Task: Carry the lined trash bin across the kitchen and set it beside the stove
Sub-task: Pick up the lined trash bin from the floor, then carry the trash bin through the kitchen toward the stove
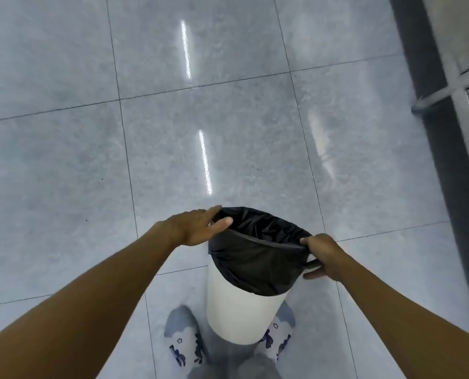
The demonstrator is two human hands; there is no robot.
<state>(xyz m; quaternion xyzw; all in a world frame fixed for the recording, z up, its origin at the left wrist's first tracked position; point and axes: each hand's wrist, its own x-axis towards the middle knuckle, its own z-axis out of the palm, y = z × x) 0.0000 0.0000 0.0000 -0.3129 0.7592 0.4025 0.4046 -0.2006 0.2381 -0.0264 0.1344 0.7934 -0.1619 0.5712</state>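
Note:
A white round trash bin [238, 310] lined with a black bag [258, 258] hangs in front of me, above the floor and over my feet. My left hand [197, 228] grips the bin's left rim, thumb inside over the bag and fingers outside. My right hand [323, 258] grips the right rim, pinching the bag's edge with fingers curled under. The bin tilts slightly away from me. The stove is not in view.
Glossy grey floor tiles [77, 160] spread ahead and to the left, with light streaks reflected in them. A dark cabinet base or kickboard [430, 105] with pale panels above runs along the right edge. My slippered feet [184, 343] show below the bin.

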